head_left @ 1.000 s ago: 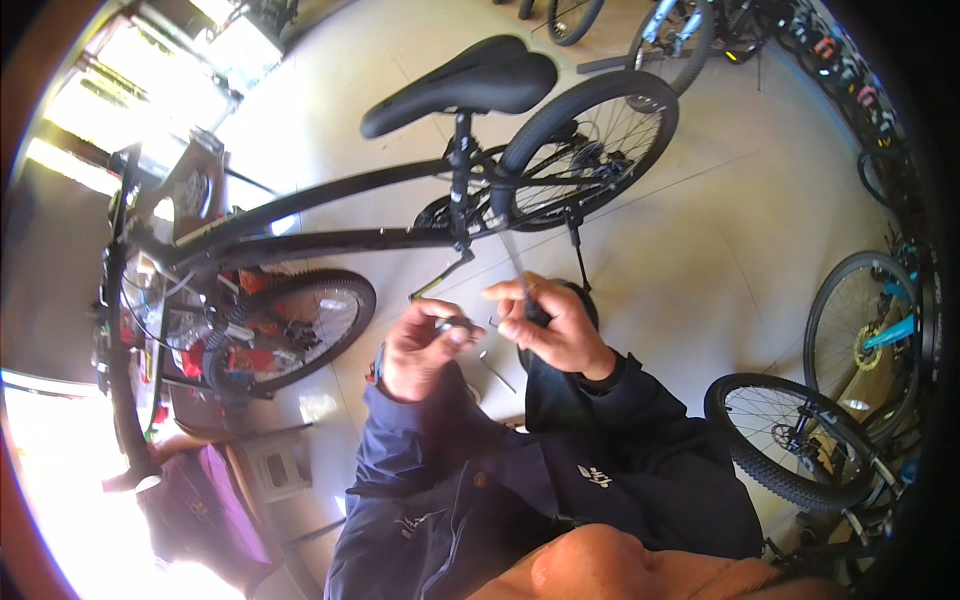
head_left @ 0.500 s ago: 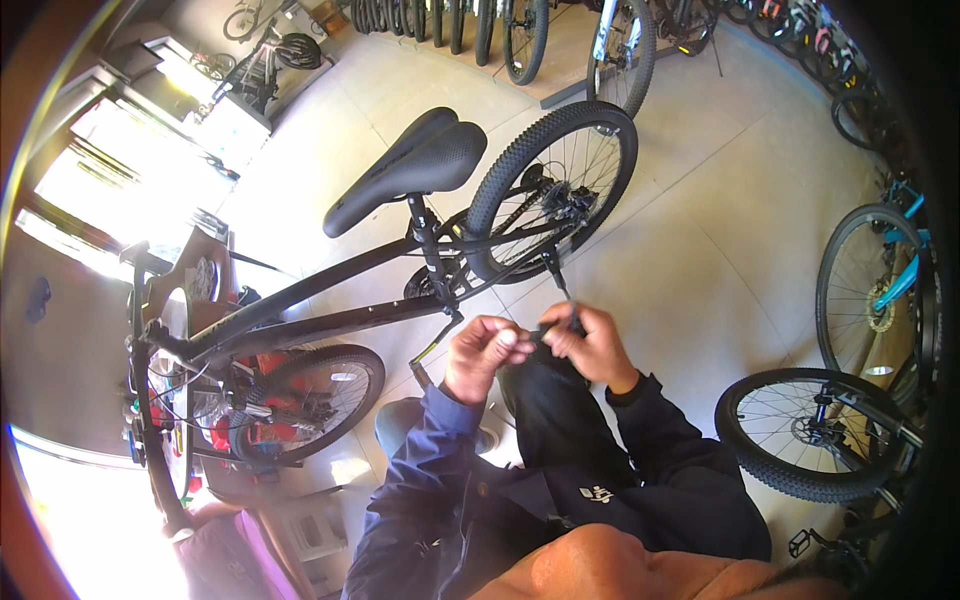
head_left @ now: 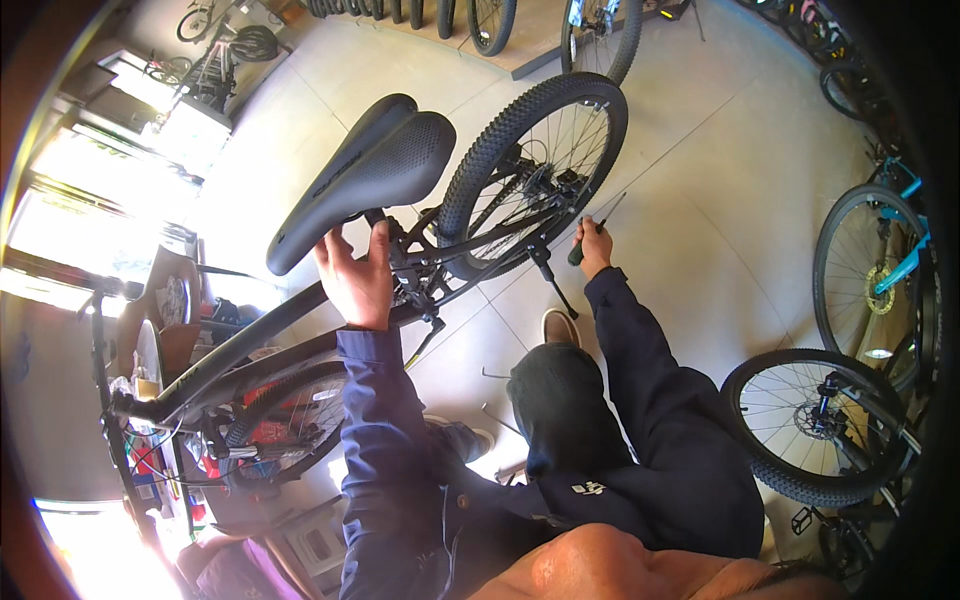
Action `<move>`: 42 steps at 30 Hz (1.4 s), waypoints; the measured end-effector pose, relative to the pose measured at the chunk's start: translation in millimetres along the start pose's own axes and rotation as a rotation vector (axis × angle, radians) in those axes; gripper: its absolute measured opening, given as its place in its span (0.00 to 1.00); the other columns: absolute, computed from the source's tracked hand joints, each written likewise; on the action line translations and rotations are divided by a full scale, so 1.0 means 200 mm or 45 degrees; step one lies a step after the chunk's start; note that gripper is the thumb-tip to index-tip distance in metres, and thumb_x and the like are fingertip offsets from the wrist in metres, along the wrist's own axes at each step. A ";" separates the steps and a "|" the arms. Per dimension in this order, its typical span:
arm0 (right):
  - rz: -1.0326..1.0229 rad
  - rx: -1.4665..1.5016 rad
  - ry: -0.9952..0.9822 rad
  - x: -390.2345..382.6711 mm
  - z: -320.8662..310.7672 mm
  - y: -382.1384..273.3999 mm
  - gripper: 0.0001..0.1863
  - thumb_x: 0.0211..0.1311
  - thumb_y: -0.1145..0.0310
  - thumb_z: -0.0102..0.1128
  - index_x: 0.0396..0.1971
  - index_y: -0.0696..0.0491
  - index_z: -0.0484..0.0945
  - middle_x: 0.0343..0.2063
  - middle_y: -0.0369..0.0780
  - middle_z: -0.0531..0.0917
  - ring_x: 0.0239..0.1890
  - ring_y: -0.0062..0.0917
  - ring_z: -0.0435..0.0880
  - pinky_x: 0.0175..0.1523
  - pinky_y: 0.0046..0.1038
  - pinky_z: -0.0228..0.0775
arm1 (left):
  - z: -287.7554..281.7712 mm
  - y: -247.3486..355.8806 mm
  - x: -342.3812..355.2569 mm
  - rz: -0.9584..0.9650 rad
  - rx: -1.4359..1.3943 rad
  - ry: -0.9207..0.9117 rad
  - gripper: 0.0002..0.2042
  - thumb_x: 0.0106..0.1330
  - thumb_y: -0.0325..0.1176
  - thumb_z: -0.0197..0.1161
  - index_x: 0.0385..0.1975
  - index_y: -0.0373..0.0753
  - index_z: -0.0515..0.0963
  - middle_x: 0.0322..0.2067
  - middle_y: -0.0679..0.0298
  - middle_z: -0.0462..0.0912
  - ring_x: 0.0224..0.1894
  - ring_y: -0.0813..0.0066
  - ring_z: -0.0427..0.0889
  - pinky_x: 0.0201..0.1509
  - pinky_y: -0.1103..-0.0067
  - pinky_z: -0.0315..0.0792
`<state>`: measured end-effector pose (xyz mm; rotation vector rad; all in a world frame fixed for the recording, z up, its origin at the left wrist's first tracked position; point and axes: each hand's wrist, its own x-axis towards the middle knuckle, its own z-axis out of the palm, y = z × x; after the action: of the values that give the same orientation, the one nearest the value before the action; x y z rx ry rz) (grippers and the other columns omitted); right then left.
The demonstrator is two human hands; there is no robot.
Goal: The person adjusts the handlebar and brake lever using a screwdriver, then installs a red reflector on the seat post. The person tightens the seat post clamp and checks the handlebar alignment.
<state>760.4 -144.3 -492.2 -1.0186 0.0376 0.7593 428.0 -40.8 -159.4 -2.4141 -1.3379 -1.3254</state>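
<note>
A black bicycle saddle (head_left: 360, 175) tops the seatpost of a black bicycle. My left hand (head_left: 355, 280) is raised just under the saddle, fingers curled round the seatpost (head_left: 378, 222), partly hidden by them. My right hand (head_left: 594, 246) is closed on the dark handle of a screwdriver (head_left: 578, 254), its thin shaft pointing up and right, beside the rear wheel (head_left: 535, 170). The kickstand (head_left: 548, 280) reaches down to the tiled floor (head_left: 730, 240) between my hands. Thin bent metal tools (head_left: 495, 374) lie on the floor left of my dark-trousered knee.
The bicycle's front wheel (head_left: 290, 410) and handlebar are at left, near a cluttered table. At right are a loose-looking wheel (head_left: 812, 425) and a turquoise bicycle (head_left: 905, 268). More bicycles and tyres (head_left: 480, 22) line the back. Bright windows (head_left: 90, 160) are at upper left.
My hands, earlier close together over my lap, have moved apart: the left up to beneath the saddle, the right forward and right with the screwdriver. The saddle now appears further left.
</note>
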 end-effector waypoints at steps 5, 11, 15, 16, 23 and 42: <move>-0.019 0.076 0.130 0.12 0.09 0.06 0.13 0.76 0.61 0.63 0.37 0.56 0.75 0.25 0.35 0.77 0.21 0.22 0.73 0.28 0.31 0.72 | 0.15 -0.04 0.06 0.103 0.141 -0.110 0.24 0.65 0.54 0.72 0.43 0.36 0.85 0.42 0.52 0.85 0.43 0.51 0.86 0.45 0.62 0.79; -0.022 0.064 0.124 0.15 0.11 0.06 0.13 0.78 0.61 0.61 0.37 0.54 0.73 0.24 0.34 0.75 0.22 0.21 0.72 0.30 0.31 0.71 | 0.18 -0.04 0.06 0.068 0.084 -0.134 0.21 0.68 0.55 0.69 0.32 0.39 0.85 0.35 0.57 0.86 0.36 0.54 0.86 0.39 0.64 0.79; -0.042 -0.034 0.232 0.17 0.14 0.03 0.13 0.77 0.61 0.62 0.37 0.54 0.72 0.24 0.34 0.75 0.22 0.21 0.72 0.28 0.31 0.70 | 0.15 -0.02 0.05 0.042 0.043 -0.166 0.22 0.72 0.55 0.65 0.37 0.38 0.87 0.34 0.53 0.85 0.35 0.50 0.86 0.39 0.62 0.78; -0.078 -0.068 0.260 0.17 0.15 0.03 0.13 0.77 0.62 0.62 0.37 0.55 0.72 0.23 0.35 0.75 0.20 0.21 0.71 0.26 0.31 0.70 | 0.15 -0.01 0.05 0.039 0.047 -0.153 0.21 0.72 0.55 0.66 0.38 0.38 0.87 0.34 0.53 0.86 0.36 0.51 0.87 0.40 0.63 0.78; -0.227 -0.202 0.384 0.17 0.23 0.05 0.14 0.76 0.63 0.62 0.39 0.58 0.71 0.22 0.38 0.76 0.18 0.23 0.72 0.23 0.30 0.70 | 0.17 0.00 0.06 0.080 0.022 -0.071 0.21 0.71 0.54 0.68 0.37 0.38 0.87 0.33 0.54 0.86 0.34 0.52 0.87 0.38 0.64 0.79; -0.112 -0.071 0.370 0.22 0.25 0.04 0.10 0.78 0.66 0.55 0.41 0.58 0.70 0.22 0.41 0.79 0.17 0.25 0.72 0.21 0.31 0.69 | 0.17 0.01 0.05 0.078 -0.008 -0.073 0.19 0.70 0.50 0.70 0.37 0.37 0.86 0.36 0.54 0.87 0.35 0.53 0.88 0.39 0.66 0.80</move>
<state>772.0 -78.0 -486.9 -1.1700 0.2215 0.5308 453.4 -21.2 -172.4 -2.4944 -1.2636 -1.2564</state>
